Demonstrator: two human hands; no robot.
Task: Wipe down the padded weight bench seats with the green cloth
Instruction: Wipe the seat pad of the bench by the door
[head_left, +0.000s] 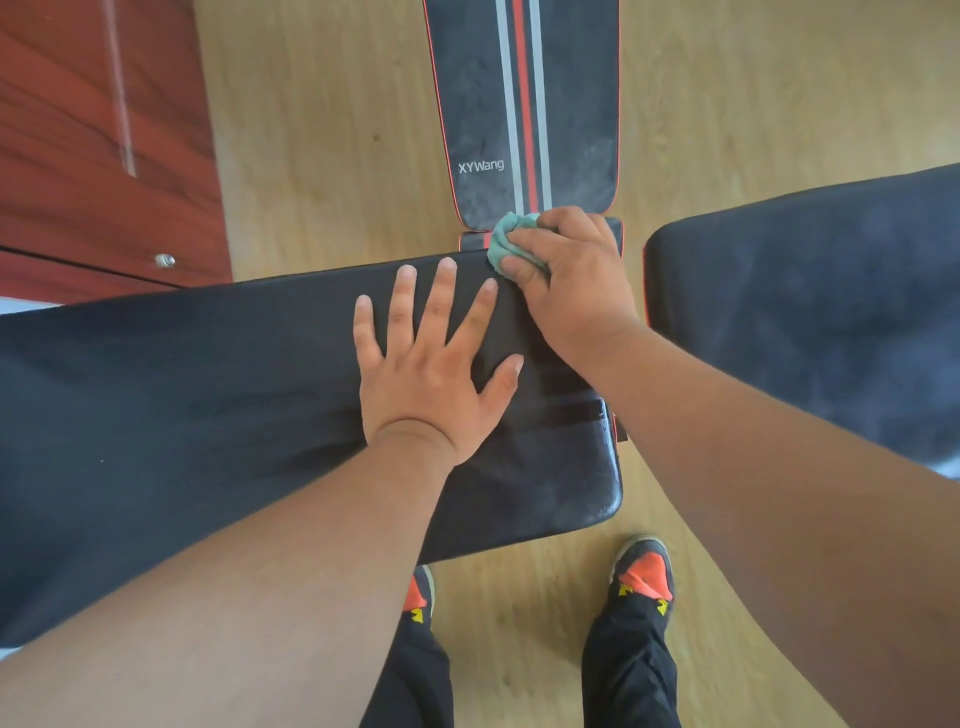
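A long black padded bench seat (182, 395) lies across the view from the left edge to the centre. My left hand (431, 364) rests flat on it with fingers spread. My right hand (569, 280) grips a bunched green cloth (506, 241) at the far right corner of that pad. Beyond it a second black pad (478, 104) with grey and red stripes and "XYWang" lettering runs away from me. A third dark pad (831, 312) sits at the right.
Light wooden floor (322, 145) surrounds the benches. A reddish wooden cabinet (93, 130) with a small metal knob stands at the left. My two feet in black and orange shoes (647, 577) stand on the floor just below the near pad.
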